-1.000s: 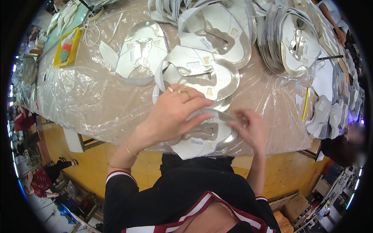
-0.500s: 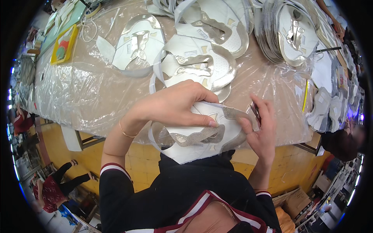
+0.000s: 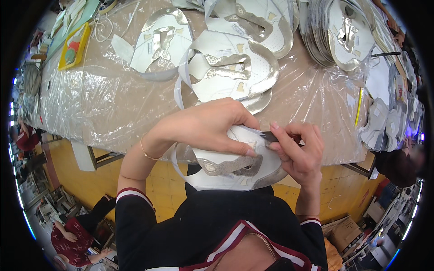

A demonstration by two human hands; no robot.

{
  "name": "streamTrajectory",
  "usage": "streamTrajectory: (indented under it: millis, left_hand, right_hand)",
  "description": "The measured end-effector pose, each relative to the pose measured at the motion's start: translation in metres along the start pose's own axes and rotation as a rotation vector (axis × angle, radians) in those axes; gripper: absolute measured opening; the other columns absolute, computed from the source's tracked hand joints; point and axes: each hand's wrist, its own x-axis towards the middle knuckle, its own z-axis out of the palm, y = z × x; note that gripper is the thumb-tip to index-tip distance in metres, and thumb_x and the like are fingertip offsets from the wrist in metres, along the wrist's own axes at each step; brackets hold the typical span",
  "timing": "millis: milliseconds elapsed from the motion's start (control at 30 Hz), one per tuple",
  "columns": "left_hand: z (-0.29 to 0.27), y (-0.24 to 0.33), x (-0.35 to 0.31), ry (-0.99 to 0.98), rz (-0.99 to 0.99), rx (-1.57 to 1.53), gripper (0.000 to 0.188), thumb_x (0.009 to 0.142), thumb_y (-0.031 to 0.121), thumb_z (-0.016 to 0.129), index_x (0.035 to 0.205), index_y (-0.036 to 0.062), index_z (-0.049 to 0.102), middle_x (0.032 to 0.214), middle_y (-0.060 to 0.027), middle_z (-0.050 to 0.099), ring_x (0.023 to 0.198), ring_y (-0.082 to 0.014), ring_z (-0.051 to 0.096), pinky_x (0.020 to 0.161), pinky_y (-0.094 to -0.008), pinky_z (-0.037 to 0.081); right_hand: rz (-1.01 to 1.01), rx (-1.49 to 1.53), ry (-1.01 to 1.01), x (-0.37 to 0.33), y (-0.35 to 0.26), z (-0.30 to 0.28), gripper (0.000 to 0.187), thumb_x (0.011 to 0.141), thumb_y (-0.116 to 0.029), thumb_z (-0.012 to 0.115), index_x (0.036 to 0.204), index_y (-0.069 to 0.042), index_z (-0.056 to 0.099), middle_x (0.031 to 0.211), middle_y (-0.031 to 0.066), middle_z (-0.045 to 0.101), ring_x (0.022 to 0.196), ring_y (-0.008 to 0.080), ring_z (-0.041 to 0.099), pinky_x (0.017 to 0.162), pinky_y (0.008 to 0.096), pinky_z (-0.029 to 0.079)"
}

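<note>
My left hand (image 3: 212, 124) is closed on the near edge of a white shoe upper (image 3: 212, 179) with grey, shiny trim, thumb on top and fingers underneath. The upper is tilted over the table's front edge, against my dark shirt. In my right hand (image 3: 300, 153) is a small dark pointed tool (image 3: 268, 136) that looks like thread snips, mostly hidden by the fingers. Its tip meets the upper's far right edge. Just beyond my hands lie overlapping white uppers (image 3: 226, 83) with gold trim, and another single upper (image 3: 162, 43) lies farther left.
Plastic sheeting covers the brown table (image 3: 312, 99). A thick stack of uppers (image 3: 348, 38) stands at the back right, near a yellow stick (image 3: 358, 107) and loose grey pieces (image 3: 374, 121). A yellow tray (image 3: 74, 45) sits at the back left. Other people are at the sides.
My right hand has turned and brought the dark tool to the upper's edge. The upper has shifted slightly and tilted in my left hand. At the lower left, another person has moved.
</note>
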Motion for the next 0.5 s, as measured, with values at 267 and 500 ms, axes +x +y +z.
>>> streamTrajectory:
  millis: [267, 500]
  left_hand:
    - [0.007, 0.008, -0.006, 0.091, -0.021, 0.225, 0.031, 0.081, 0.027, 0.076, 0.099, 0.0033, 0.072, 0.075, -0.0149, 0.068, 0.068, -0.0286, 0.064, 0.064, -0.0345, 0.049]
    - [0.005, 0.019, -0.003, 0.075, -0.05, 0.35, 0.028, 0.08, 0.028, 0.074, 0.095, 0.0044, 0.072, 0.074, -0.0169, 0.066, 0.072, -0.0358, 0.062, 0.065, -0.0389, 0.047]
  right_hand:
    - [0.327, 0.6, -0.06, -0.006, 0.003, -0.005, 0.031, 0.084, -0.017, 0.072, 0.112, -0.004, 0.07, 0.091, 0.0068, 0.059, 0.073, 0.0142, 0.055, 0.065, 0.0269, 0.043]
    - [0.384, 0.836, -0.223, -0.008, 0.011, -0.005, 0.025, 0.088, -0.007, 0.067, 0.113, -0.002, 0.07, 0.089, 0.0082, 0.059, 0.077, 0.0159, 0.056, 0.066, 0.0268, 0.045]
